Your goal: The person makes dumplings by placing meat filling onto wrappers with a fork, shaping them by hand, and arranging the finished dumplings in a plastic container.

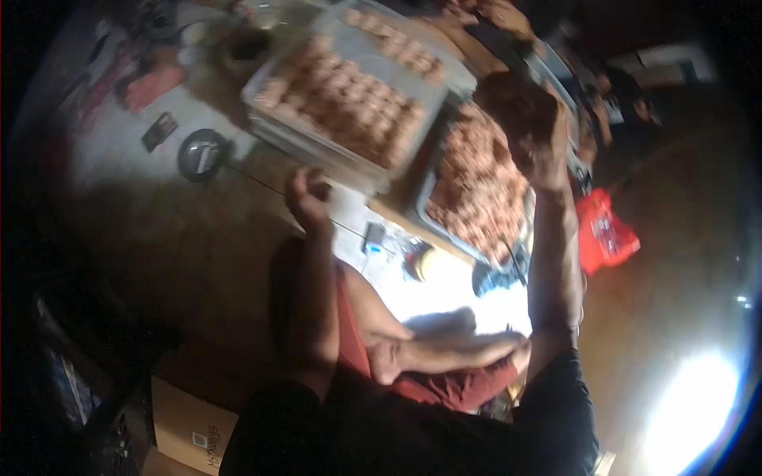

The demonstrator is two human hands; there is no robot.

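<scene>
My left hand [308, 198] is raised beside the near left corner of a clear plastic tray [317, 159]. Its fingers curl loosely with a gap between them, and nothing shows in them. In the tray sit rows of small pinkish-brown lumps [349, 99]. To the right, a grey tub [468, 247] holds a heap of similar pinkish crumbly mass [480, 182]. My right hand [549, 155], blurred, is over the tub's right edge. It appears closed on a dark rounded thing [516, 111], whose kind is too blurred to make out.
Another person's hands [504, 17] are beyond the tray. A round dark dish [204, 155] lies left on the tiled floor [238, 210]. A red plastic bag [605, 232] lies right, a yellowish jar [431, 265] below the tub, a cardboard box [186, 416] at lower left. Someone sits at back right.
</scene>
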